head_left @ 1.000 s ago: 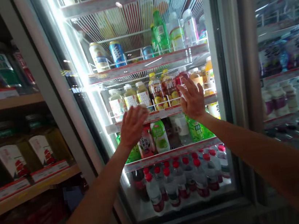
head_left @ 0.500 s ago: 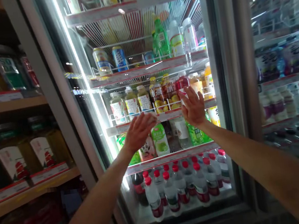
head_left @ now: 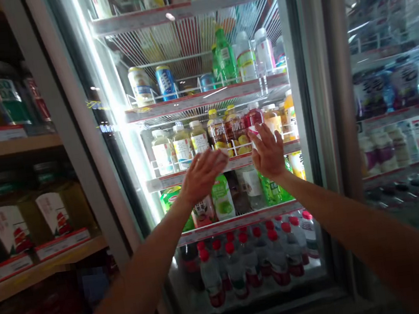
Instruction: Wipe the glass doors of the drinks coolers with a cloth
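Note:
Both arms reach toward a lit drinks fridge. My left hand [head_left: 204,175], fingers stretched out and holding nothing, is in front of the middle shelf edge [head_left: 166,181]. Near its fingertips stand iced tea bottles [head_left: 216,129] with yellow caps. My right hand [head_left: 268,153] is raised with fingers spread, nothing in it, and overlaps a dark red bottle [head_left: 254,115] and the shelf rail. Whether either hand touches glass or a bottle I cannot tell. Below the hands, a green-labelled bottle [head_left: 222,199] and a green pack [head_left: 271,190] stand on the lower shelf.
Water bottles [head_left: 235,272] with red caps fill the fridge floor. Higher up are a blue can [head_left: 166,83] and a green bottle [head_left: 225,57]. Left, a wooden shelf [head_left: 11,147] carries large bottles. A metal frame post [head_left: 344,108] separates a second fridge on the right.
My left hand has moved right and slightly up, closer to my right hand. My right hand keeps nearly the same place before the shelf. The view has shifted slightly.

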The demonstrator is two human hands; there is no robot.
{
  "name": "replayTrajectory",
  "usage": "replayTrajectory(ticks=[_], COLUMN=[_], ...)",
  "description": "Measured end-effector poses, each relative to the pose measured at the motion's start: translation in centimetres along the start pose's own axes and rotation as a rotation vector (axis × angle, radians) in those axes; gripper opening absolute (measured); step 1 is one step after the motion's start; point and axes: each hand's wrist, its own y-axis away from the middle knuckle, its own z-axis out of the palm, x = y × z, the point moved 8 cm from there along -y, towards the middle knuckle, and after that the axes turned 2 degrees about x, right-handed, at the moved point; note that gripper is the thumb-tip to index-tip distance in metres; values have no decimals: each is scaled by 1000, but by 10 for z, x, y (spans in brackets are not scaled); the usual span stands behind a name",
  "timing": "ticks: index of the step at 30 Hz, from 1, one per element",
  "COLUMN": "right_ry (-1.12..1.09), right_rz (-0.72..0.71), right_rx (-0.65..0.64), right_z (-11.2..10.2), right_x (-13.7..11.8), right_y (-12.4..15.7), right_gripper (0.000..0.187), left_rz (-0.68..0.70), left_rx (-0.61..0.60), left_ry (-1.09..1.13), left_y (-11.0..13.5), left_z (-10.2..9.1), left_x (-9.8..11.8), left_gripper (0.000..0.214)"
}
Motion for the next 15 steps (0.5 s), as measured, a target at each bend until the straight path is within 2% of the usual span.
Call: replayTrajectory(ticks=[2, 3, 4, 5, 6, 9, 10, 11, 12, 13, 15], right_ry=[-4, -4, -2, 0, 4, 13, 16, 19, 20, 19, 12], right_rz=[1, 2, 3, 3, 1, -8, -12, -15, -16, -15, -4], right_rx=[-9, -11, -11, -9, -7, 9, 15, 22, 25, 24, 12], right_z=[0, 0, 0, 0, 0, 0, 0, 0, 0, 0, 0], right_x=[0, 0, 0, 0, 0, 0, -1, -1, -1, 0, 1], right_y=[0, 0, 0, 0, 0, 0, 0, 0, 0, 0, 1], right_gripper=[53, 53, 52, 52, 51, 50, 50, 50, 50, 51, 52], left_rz=[-294, -403, -459, -451, -375, 97, 232, 311, 316, 245, -43], left_rx=[141, 200, 234, 233, 201, 16, -46, -91, -112, -107, -22], left_ry=[-60, -81, -92, -92, -80, 19, 52, 72, 76, 64, 13], left_y=[-2, 0, 3, 4, 4, 11, 16, 19, 19, 15, 2], left_z=[-17, -22, -25, -23, -18, 5, 10, 12, 13, 11, 1], left_x=[-45, -57, -61, -54, -39, 34, 52, 60, 58, 45, 2], left_gripper=[41, 41, 42, 42, 43, 40, 38, 37, 37, 38, 41])
